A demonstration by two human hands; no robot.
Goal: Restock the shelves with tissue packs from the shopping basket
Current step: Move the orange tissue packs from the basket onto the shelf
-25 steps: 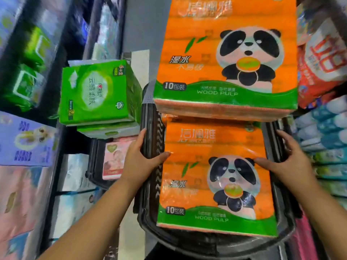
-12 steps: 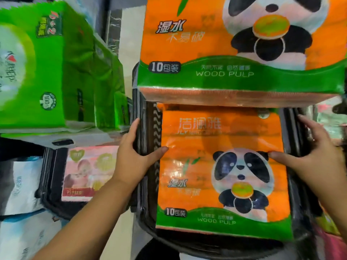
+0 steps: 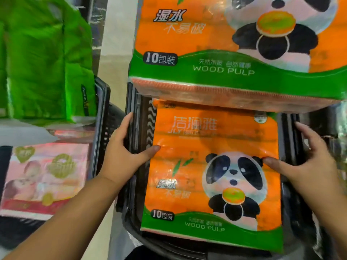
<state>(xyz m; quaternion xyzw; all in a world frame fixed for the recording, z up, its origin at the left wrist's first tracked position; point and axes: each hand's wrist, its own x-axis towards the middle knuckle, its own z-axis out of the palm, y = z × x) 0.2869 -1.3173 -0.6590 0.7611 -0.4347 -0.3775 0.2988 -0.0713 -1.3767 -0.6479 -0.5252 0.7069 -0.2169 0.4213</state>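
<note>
While both forearms reach in from the lower edge of the view, the stock count starts nearest the camera.

Item, at 6 o'clock: black shopping basket [image 3: 135, 184], rim and walls showing round its load.

Item, in that basket: lower orange panda tissue pack [image 3: 206, 166], lying flat, label up, marked "WOOD PULP". Not yet lifted out; judged to be the piece now in hand.

Item, at 8 o'clock of that pack: left hand [image 3: 122, 152], fingers curled down between the basket wall and the pack's side, thumb laid on the wrapper's left edge. Loosely spread, not clamped; whether the hidden fingers have the pack's side cannot be told.

Item, at 3 o'clock of the pack: right hand [image 3: 308, 162], likewise spread, thumb on the panda print, fingers over the far side near the basket wall. Contact only; no firm hold shown.

Item, at 12 o'clock, overlapping the lower pack's far end: upper orange panda pack [image 3: 225, 53], same print, larger in view. What it rests on cannot be told.

Item, at 9 o'clock: second black basket [image 3: 102, 113] holding a pink pack [image 3: 47, 177], with green packs [image 3: 43, 62] above it.

Progress, as judged: early to middling. At least two orange packs, the pink and the green still await shelving; no shelf shows clearly.
</note>
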